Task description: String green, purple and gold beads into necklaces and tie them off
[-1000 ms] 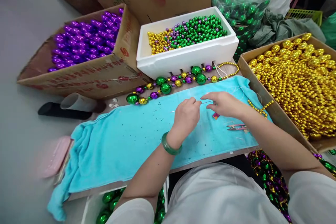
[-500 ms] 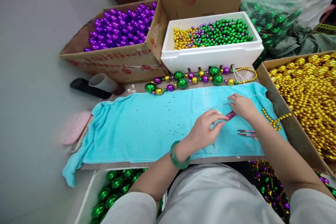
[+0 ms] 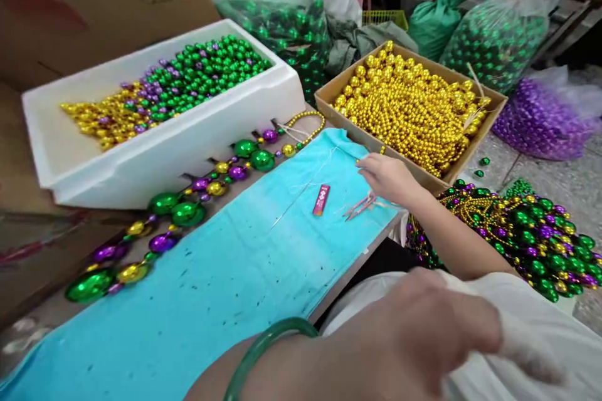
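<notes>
My right hand (image 3: pixel 386 178) rests on the right end of the turquoise towel (image 3: pixel 226 276), beside the cardboard box of gold beads (image 3: pixel 409 100). Its fingers are curled together, and what they pinch is too small to see. Pink snips (image 3: pixel 360 205) lie just under that hand, and a small pink stick (image 3: pixel 321 199) lies to their left. A thin needle with thread (image 3: pixel 301 191) lies on the towel. My left hand (image 3: pixel 423 338), with a green bangle (image 3: pixel 263 348) on the wrist, is blurred in the foreground over my lap.
A strung necklace of green, purple and gold beads (image 3: pixel 188 200) lies along the towel's far edge. Behind it is a white foam box of mixed beads (image 3: pixel 155 138). Finished bead strings (image 3: pixel 527 225) are heaped at the right, with bags of green beads (image 3: pixel 493 37) and purple beads (image 3: pixel 540 119) behind.
The view has swung to the right. My left hand has left the towel and drawn back toward my lap. My right hand has moved to the towel's right end, and the pink stick lies free.
</notes>
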Tool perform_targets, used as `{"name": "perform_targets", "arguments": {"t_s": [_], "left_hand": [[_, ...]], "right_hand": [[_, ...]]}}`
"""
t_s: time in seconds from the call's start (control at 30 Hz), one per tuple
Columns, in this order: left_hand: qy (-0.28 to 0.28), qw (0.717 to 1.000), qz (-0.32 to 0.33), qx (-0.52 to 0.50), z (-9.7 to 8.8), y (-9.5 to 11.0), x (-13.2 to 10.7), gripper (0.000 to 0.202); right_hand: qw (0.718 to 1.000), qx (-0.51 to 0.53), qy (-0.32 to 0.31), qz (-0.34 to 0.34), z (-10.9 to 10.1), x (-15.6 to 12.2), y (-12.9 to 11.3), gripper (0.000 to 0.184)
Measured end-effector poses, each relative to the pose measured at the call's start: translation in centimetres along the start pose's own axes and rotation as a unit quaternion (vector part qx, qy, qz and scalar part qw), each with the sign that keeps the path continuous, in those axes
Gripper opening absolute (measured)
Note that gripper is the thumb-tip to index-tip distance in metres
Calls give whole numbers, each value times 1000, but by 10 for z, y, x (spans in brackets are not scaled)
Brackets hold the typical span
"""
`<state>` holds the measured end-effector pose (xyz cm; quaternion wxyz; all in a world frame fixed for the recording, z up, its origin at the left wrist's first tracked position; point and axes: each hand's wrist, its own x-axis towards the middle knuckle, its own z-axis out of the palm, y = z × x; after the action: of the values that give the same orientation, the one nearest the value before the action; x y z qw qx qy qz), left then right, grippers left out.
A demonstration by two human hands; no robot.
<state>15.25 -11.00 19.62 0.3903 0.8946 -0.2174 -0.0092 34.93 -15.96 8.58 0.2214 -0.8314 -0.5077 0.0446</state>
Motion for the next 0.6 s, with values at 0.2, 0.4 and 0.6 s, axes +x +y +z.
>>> {"name": "perform_targets", "arguments": {"t_s": [0.2,0.4,0.6], "left_hand": [[14,997,56,56,-4,-22,49,30],[43,991,-82,94,-29,-96,68,27],[112,975,-146,129,-56,-171,67,27]], "right_hand": [[988,-66,129,60,-74,2,79,28],[981,-139,88,100,-90,136,127,30],[981,-143,32,126,-58,274,161,43]]}}
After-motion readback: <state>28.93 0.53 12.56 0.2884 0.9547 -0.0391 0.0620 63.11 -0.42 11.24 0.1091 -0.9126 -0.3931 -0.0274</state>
